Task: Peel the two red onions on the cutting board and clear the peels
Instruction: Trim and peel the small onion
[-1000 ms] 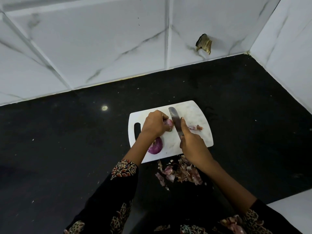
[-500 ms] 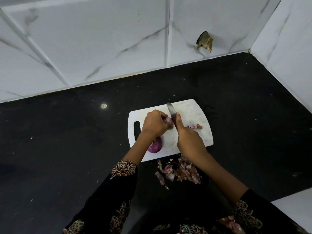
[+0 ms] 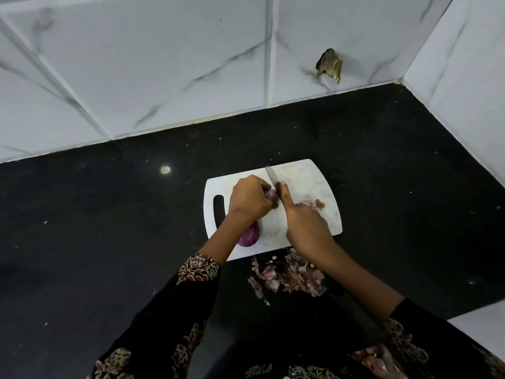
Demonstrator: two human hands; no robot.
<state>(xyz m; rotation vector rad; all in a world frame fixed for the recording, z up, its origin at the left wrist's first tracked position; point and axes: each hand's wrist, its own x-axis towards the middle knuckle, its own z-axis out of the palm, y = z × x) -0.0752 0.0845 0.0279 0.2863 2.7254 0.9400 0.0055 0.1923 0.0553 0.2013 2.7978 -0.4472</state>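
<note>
A white cutting board (image 3: 306,176) lies on the black counter. My left hand (image 3: 248,198) grips a red onion (image 3: 271,195) in the middle of the board; only a small part of it shows past my fingers. My right hand (image 3: 303,220) holds a knife (image 3: 272,176), thumb stretched along it, its blade against that onion and pointing away from me. A second, peeled purple onion (image 3: 250,236) rests on the board's near edge, partly under my left wrist. A scrap of peel (image 3: 314,203) lies on the board's right side.
A heap of onion peels (image 3: 289,274) sits on the counter (image 3: 109,228) just in front of the board. Marble-tiled walls close the back and the right side. More peels (image 3: 374,359) show at the bottom edge by my right sleeve.
My right hand has moved the knife left, from beside the held onion to against it. My left hand keeps its grip on the onion.
</note>
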